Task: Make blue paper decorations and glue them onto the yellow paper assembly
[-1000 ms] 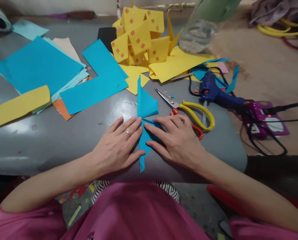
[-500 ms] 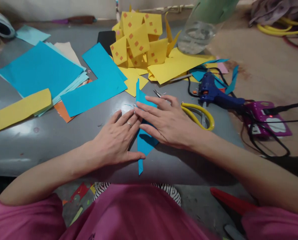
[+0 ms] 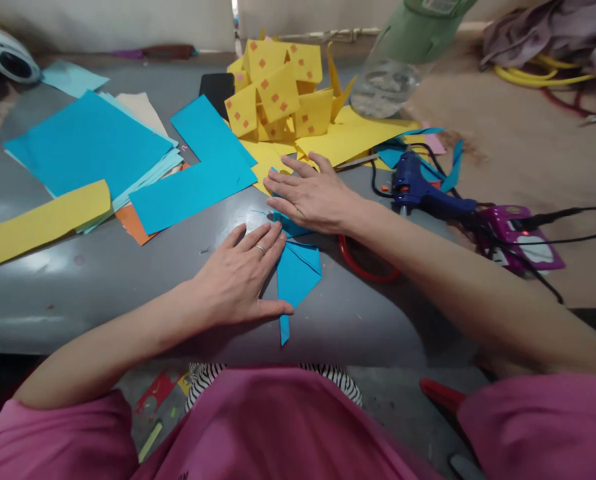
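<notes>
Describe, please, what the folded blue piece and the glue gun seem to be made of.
Folded blue piece: matte paper or thin card, judging by its crisp creases. Glue gun: probably hard plastic, slightly glossy, given its smooth moulded body.

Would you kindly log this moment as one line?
left hand: touching folded blue paper; right hand: over paper's far end; glue gun: right of paper

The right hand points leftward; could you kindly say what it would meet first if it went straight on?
The right hand would probably meet the yellow paper first, then the blue strip to the left; height is unclear, so it might pass over both.
</notes>
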Tool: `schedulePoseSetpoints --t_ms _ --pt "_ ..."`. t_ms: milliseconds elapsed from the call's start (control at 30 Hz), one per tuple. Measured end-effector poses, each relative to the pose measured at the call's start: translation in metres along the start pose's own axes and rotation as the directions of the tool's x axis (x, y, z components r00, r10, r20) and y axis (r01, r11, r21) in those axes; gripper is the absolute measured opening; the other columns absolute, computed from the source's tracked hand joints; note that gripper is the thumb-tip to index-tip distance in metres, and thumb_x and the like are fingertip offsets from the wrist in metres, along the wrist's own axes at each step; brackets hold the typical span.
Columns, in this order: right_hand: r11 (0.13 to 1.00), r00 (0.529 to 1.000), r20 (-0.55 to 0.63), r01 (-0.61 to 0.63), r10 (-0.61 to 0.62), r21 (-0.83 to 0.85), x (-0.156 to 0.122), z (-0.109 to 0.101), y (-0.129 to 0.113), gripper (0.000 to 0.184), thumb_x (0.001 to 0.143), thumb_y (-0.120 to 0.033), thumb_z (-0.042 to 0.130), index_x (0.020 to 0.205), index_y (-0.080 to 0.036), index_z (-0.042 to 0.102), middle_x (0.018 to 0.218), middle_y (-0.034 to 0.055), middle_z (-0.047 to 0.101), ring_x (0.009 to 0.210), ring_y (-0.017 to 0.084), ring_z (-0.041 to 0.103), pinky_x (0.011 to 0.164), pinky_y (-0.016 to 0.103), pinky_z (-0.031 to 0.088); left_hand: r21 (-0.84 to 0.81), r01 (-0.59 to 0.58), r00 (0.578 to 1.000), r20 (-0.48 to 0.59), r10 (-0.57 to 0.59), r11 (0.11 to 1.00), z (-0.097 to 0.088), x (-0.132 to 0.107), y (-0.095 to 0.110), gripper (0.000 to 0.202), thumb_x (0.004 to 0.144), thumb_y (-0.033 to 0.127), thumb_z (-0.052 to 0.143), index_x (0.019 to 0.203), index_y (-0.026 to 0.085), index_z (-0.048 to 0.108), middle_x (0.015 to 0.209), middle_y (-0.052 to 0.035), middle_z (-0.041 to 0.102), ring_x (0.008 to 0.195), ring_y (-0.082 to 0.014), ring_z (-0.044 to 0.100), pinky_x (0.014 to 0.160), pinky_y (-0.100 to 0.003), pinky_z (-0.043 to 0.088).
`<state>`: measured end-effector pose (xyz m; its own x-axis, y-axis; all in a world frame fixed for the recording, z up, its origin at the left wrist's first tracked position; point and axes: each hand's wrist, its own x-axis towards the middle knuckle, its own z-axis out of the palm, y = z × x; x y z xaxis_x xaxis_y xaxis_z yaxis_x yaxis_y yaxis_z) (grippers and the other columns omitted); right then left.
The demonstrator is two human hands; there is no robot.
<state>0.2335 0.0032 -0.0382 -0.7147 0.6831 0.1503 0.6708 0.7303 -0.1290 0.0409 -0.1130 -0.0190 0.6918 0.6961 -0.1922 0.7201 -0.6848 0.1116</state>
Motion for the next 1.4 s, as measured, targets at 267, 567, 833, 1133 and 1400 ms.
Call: schedulePoseSetpoints --t_ms 267,567,833,1133,1400 --pt "0.988 0.984 -0.109 0.145 -0.138 0.060 -0.066 -0.036 -0.035 0.031 0.101 -0.032 0.048 0.117 -0.018 0.071 0.120 0.0124 0.073 0.112 0.027 0.064 0.096 0.048 0.047 -0.048 -0.015 0.996 -0.085 0.011 0.999 0.011 -0.003 -0.006 0.105 0.086 0.082 0.040 0.157 0.006 0.029 0.166 -0.0209 0.025 0.154 -0.0367 0.024 0.124 -0.054 0.018" --pt "0.997 0.979 -0.193 -0.075 0.070 -0.019 -0.115 -0.016 -0.056 0.044 0.099 -0.038 0.054 0.137 -0.016 0.059 0.125 0.0158 0.068 0.112 0.030 0.060 0.096 0.048 0.046 -0.069 -0.016 0.995 -0.098 0.009 0.997 0.010 -0.002 -0.007 0.107 0.083 0.084 0.044 0.158 0.008 0.030 0.164 -0.0212 0.029 0.152 -0.0383 0.027 0.124 -0.055 0.018" --pt "0.982 0.985 -0.161 0.033 -0.063 -0.184 -0.112 -0.014 -0.060 0.039 0.101 -0.041 0.053 0.123 -0.013 0.070 0.111 0.0142 0.074 0.103 0.028 0.060 0.089 0.043 0.042 -0.047 -0.021 0.996 -0.087 0.017 0.999 0.006 -0.003 -0.005 0.101 0.084 0.081 0.047 0.158 0.015 0.032 0.164 -0.0194 0.031 0.150 -0.0388 0.031 0.122 -0.055 0.021" --pt "0.938 0.988 -0.111 0.064 -0.108 -0.341 -0.111 -0.019 -0.069 0.045 0.103 -0.046 0.047 0.120 -0.011 0.069 0.111 0.0101 0.076 0.098 0.026 0.062 0.085 0.041 0.039 -0.009 -0.030 0.997 -0.073 0.029 1.000 -0.002 -0.001 -0.001 0.094 0.085 0.078 0.050 0.156 0.017 0.039 0.162 -0.0203 0.036 0.146 -0.0409 0.038 0.119 -0.058 0.024" --pt "0.952 0.985 -0.172 -0.035 -0.019 -0.305 -0.119 -0.014 -0.071 0.046 0.100 -0.047 0.054 0.119 -0.008 0.069 0.109 0.0140 0.075 0.097 0.027 0.062 0.085 0.042 0.039 -0.041 -0.025 0.997 -0.080 0.021 0.999 0.004 -0.004 -0.003 0.092 0.087 0.078 0.047 0.156 0.017 0.038 0.164 -0.0192 0.032 0.149 -0.0411 0.033 0.119 -0.062 0.021"
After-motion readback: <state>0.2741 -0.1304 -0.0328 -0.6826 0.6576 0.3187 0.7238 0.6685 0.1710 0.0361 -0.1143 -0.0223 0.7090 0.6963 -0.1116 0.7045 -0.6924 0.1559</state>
